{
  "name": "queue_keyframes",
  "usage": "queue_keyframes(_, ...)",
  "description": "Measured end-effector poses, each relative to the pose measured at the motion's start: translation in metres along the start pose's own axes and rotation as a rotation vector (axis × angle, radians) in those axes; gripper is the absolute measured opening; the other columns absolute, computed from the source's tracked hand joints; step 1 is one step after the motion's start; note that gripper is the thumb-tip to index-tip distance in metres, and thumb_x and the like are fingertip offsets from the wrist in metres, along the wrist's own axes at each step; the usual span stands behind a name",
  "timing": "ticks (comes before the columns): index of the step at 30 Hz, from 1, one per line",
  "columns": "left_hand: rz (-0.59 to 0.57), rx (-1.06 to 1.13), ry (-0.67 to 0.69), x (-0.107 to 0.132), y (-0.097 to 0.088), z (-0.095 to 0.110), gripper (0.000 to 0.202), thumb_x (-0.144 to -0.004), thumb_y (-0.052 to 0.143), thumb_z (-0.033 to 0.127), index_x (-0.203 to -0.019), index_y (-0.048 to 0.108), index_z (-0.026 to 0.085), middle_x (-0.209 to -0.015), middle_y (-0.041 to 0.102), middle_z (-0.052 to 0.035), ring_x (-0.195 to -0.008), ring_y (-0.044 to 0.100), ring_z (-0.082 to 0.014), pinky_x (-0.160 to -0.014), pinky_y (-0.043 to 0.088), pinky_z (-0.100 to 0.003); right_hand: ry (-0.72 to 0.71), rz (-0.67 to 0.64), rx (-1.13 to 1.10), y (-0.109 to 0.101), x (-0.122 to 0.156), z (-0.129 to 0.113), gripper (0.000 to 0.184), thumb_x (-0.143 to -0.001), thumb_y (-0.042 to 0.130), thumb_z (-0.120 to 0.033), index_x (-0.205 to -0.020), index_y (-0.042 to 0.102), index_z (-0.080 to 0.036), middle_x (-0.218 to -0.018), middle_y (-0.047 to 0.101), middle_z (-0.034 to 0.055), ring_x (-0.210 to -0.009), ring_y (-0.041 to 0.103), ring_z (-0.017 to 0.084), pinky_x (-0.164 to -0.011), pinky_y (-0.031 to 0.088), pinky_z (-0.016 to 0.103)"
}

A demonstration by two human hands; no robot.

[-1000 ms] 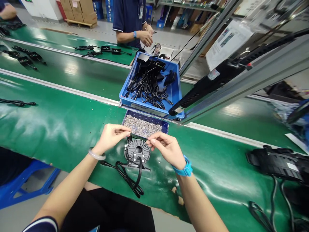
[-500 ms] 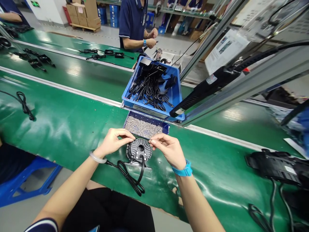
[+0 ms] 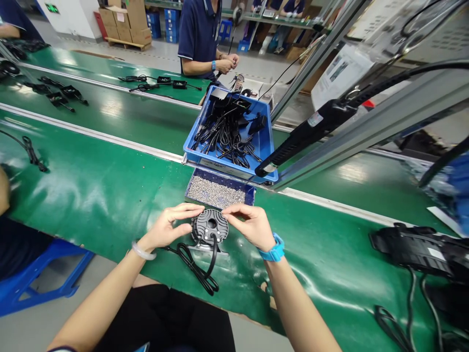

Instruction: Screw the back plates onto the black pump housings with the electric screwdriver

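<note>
A round grey ribbed housing [image 3: 211, 226] with a dark hole in its middle stands on the bench in front of me, a flat metal bracket [image 3: 208, 251] at its foot. Its black cable [image 3: 196, 266] lies looped in front. On the housing's left is my left hand [image 3: 175, 225], thumb and fingers apart, fingertips by the upper left rim. My right hand [image 3: 249, 222] has thumb and fingers drawn together at the upper right rim; whatever is between the fingertips is too small to make out. Just behind the housing sits a blue tray [image 3: 250, 195] of small metal screws [image 3: 216, 192].
A blue bin [image 3: 269, 142] of black corded parts stands behind the tray. A black tool [image 3: 308, 134] hangs from upper right beside a metal post. Black fixtures [image 3: 414, 249] lie at right. A co-worker [image 3: 200, 39] stands across the line; a blue stool [image 3: 47, 274] is at left.
My left thumb has moved down and away from its fingers, opening that hand. My right hand has shifted slightly left along the rim. The housing stays in place; the view moved a little.
</note>
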State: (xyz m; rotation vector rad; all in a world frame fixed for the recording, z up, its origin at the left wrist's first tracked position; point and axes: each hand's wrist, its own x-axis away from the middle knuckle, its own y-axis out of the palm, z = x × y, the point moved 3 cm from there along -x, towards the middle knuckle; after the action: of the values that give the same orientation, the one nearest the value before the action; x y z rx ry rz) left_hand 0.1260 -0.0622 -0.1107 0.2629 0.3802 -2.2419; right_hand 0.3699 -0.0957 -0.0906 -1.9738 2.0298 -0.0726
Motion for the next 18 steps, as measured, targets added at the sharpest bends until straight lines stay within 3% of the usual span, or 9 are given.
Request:
queue_keyframes(3,-0.016,0.003,0.020,0.015,0.010,-0.011,0.081,-0.082,0.074,0.066,-0.151,0.054,0.028,-0.153,0.057,-0.0144,-0.144,0.051,-0.0358,-0.122,0.039,-0.055,-0.072,-0.017,0.048,0.000,-0.003,-0.002,0.007,-0.078,0.076,-0.022,-0.076,0.082,-0.024,-0.075,0.081,0.0044,-0.069,0.075,0.020,-0.067,0.061,0.031)
queue_keyframes(7,-0.019,-0.129,0.010,0.022,0.025,-0.018,0.108,-0.070,0.088,0.060,-0.160,0.037,0.028,-0.159,0.048,-0.0162,-0.147,0.045,-0.0384,-0.125,0.036,-0.057,-0.129,-0.009,0.064,-0.001,0.000,-0.001,0.008,-0.080,0.076,-0.024,-0.075,0.082,-0.025,-0.078,0.081,0.0051,-0.073,0.078,0.021,-0.072,0.064,0.033)
queue_keyframes(12,0.040,-0.233,0.059,0.019,0.036,-0.018,0.107,-0.076,0.088,0.049,-0.163,0.027,0.031,-0.155,0.048,-0.0160,-0.143,0.049,-0.0373,-0.120,0.043,-0.056,-0.119,0.044,0.089,0.000,0.015,-0.004,0.010,-0.085,0.075,-0.026,-0.079,0.083,-0.026,-0.083,0.082,0.0065,-0.078,0.080,0.025,-0.076,0.066,0.038)
queue_keyframes(18,0.023,-0.158,0.151,0.014,0.039,-0.022,0.092,-0.078,0.087,0.043,-0.155,0.037,0.034,-0.149,0.044,-0.0154,-0.141,0.048,-0.0376,-0.116,0.043,-0.059,-0.103,0.067,0.130,0.001,0.019,-0.009,0.013,-0.086,0.072,-0.025,-0.083,0.084,-0.029,-0.086,0.083,0.0052,-0.082,0.079,0.026,-0.080,0.066,0.041)
